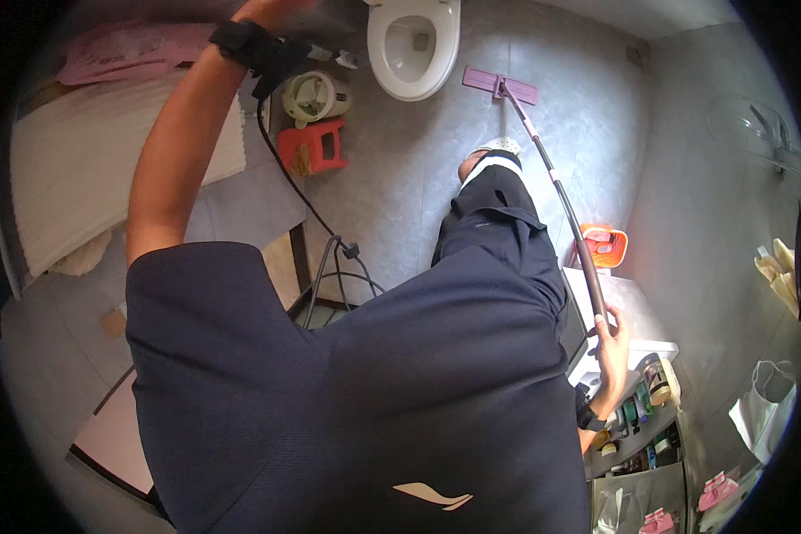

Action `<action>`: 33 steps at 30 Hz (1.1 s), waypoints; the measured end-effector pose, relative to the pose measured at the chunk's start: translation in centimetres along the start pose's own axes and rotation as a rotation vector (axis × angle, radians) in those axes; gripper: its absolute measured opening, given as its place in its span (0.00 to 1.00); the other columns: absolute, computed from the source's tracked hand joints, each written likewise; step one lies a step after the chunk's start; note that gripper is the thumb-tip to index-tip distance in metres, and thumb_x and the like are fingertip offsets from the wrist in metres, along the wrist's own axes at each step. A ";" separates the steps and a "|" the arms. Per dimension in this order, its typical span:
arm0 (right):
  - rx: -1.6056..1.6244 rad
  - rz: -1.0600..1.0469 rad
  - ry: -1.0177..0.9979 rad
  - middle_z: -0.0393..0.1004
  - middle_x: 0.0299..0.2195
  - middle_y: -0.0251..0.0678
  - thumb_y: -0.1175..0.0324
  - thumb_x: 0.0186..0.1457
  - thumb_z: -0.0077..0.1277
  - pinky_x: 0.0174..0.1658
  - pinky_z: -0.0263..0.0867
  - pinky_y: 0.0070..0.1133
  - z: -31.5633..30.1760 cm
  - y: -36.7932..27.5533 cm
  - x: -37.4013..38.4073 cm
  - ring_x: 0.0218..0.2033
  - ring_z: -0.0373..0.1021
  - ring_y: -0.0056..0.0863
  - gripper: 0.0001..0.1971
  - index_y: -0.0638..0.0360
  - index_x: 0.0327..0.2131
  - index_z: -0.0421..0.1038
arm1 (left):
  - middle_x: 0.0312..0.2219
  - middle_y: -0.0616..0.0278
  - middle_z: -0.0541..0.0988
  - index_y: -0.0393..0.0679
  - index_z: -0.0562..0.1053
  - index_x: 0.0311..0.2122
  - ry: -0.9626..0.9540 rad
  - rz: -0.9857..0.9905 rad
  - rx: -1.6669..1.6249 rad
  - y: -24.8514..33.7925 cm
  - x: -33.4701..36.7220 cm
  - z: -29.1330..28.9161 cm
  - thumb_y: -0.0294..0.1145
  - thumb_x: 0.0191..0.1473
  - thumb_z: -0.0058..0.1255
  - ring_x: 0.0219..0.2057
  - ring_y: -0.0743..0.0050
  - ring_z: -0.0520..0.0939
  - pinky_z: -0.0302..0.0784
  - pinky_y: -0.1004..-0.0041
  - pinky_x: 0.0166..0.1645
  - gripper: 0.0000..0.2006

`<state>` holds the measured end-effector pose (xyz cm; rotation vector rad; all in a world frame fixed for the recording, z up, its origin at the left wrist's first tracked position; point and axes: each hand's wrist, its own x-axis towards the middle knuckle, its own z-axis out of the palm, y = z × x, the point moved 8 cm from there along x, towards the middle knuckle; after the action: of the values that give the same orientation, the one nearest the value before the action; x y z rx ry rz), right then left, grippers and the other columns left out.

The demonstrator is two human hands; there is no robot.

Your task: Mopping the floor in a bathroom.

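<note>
My right hand (pixel 612 349) is closed round the dark upper end of a flat mop's handle (pixel 587 262). The handle slants away to the purple mop head (pixel 500 84), which lies flat on the grey floor just right of the toilet (pixel 413 46). My left arm is raised at the upper left with a black strap and device at the wrist. Only part of my left hand (pixel 278 9) shows at the top edge, and its fingers are cut off from view.
A red plastic stool (pixel 314 149) and a pale green pail (pixel 315 96) stand left of the toilet. An orange basket (pixel 604 246) is beside the mop handle. A black cable (pixel 287 169) hangs from my left wrist. Shelves with bottles (pixel 641 414) are at the lower right.
</note>
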<state>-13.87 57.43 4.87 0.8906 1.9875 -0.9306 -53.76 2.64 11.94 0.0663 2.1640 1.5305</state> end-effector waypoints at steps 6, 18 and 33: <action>0.032 0.011 -0.014 0.73 0.24 0.33 0.64 0.60 0.52 0.20 0.63 0.17 0.3 -0.1 -0.5 0.23 0.69 0.17 0.23 0.55 0.57 0.65 | 0.30 0.66 0.80 0.37 0.76 0.41 -0.036 0.058 0.056 -1.1 1.2 7.1 0.31 0.56 0.51 0.31 0.80 0.78 0.75 0.77 0.38 0.10; 0.040 -0.011 -0.027 0.73 0.23 0.32 0.63 0.59 0.53 0.20 0.62 0.17 -0.4 0.1 0.1 0.21 0.67 0.17 0.22 0.54 0.56 0.66 | 0.32 0.62 0.80 0.36 0.75 0.43 -0.188 0.013 0.099 -8.4 -1.1 20.9 0.34 0.59 0.50 0.35 0.77 0.80 0.77 0.74 0.43 0.13; 0.031 -0.159 0.201 0.70 0.22 0.37 0.70 0.48 0.62 0.26 0.65 0.25 -0.8 -1.3 -0.9 0.20 0.68 0.25 0.20 0.62 0.46 0.73 | 0.44 0.39 0.77 0.35 0.75 0.47 -0.641 -0.560 0.340 -32.3 7.6 50.2 0.49 0.56 0.43 0.46 0.51 0.80 0.76 0.54 0.47 0.26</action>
<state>-14.80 57.22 6.38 0.8824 2.2478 -0.9962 -32.29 36.93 -32.62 0.0480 1.6930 0.6908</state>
